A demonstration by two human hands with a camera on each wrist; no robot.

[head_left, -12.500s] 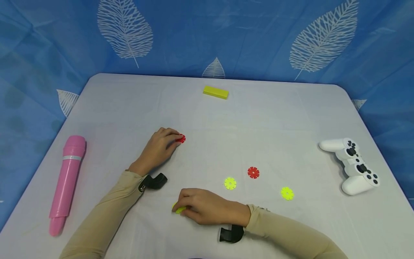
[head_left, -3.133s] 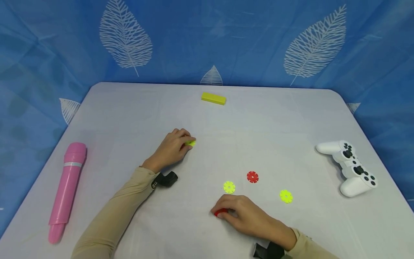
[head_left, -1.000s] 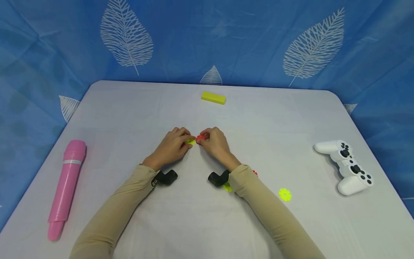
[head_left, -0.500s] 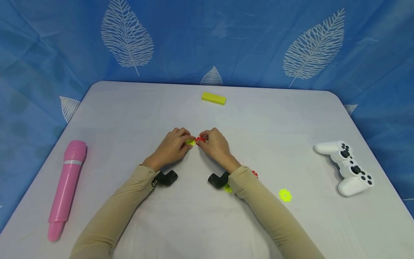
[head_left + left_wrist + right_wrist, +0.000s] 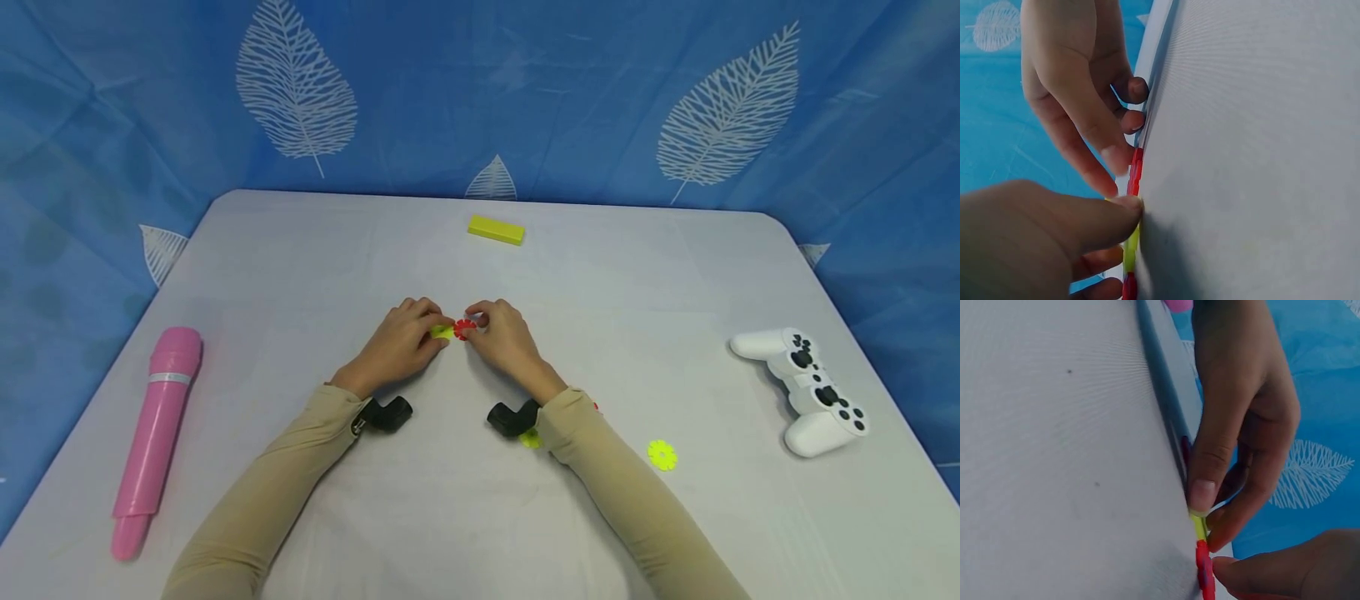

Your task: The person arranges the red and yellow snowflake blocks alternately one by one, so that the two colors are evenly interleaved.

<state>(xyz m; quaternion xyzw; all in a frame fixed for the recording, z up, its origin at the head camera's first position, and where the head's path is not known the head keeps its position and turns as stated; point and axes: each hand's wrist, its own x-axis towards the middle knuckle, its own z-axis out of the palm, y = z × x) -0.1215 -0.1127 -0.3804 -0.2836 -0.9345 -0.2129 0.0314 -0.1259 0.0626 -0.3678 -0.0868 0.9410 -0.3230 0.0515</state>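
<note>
My left hand [image 5: 399, 348] pinches a yellow notched building disc [image 5: 442, 332] lying close to the tabletop. At its right edge sits a red notched disc [image 5: 465, 330], the two in line edge to edge. My right hand [image 5: 507, 343] hovers at this red disc, thumb and forefinger apart just above it. Seen edge-on in the left wrist view, another red disc [image 5: 1129, 286] adjoins the yellow one's other side, mostly hidden under my left fingers. A loose yellow disc [image 5: 531, 438] shows partly from under my right wrist, and a red one [image 5: 596, 407] peeks out behind the sleeve.
Another yellow disc [image 5: 662, 455] lies to the right. Beyond it is a white game controller [image 5: 806, 392]. A pink microphone-shaped toy [image 5: 156, 442] lies at the left, and a yellow block [image 5: 497, 230] near the table's far edge. Black wrist cameras [image 5: 513, 418] stick out under both wrists.
The right hand brought the red disc up from the near side to the yellow one. In the last half second its fingers loosened and drew slightly right, exposing more of the disc. The left hand stays.
</note>
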